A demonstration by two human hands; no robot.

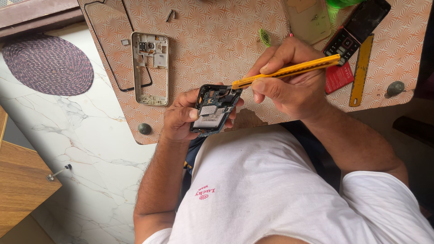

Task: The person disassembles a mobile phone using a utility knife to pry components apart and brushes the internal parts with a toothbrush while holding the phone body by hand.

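My left hand (177, 121) grips an opened phone body (211, 111) with its circuit board and metal shields facing up, held just above the near edge of the patterned table (217, 45). My right hand (294, 90) holds a slim yellow tool (289, 71) like a pen. Its tip touches the top edge of the phone body.
A silver phone middle frame (150, 68) and a thin black bezel (108, 49) lie at the table's left. At the right lie a black keypad phone (357, 29), a red card (339, 77), a yellow ruler (361, 70) and a translucent cover (312, 18). A round woven mat (47, 64) lies on the marble floor.
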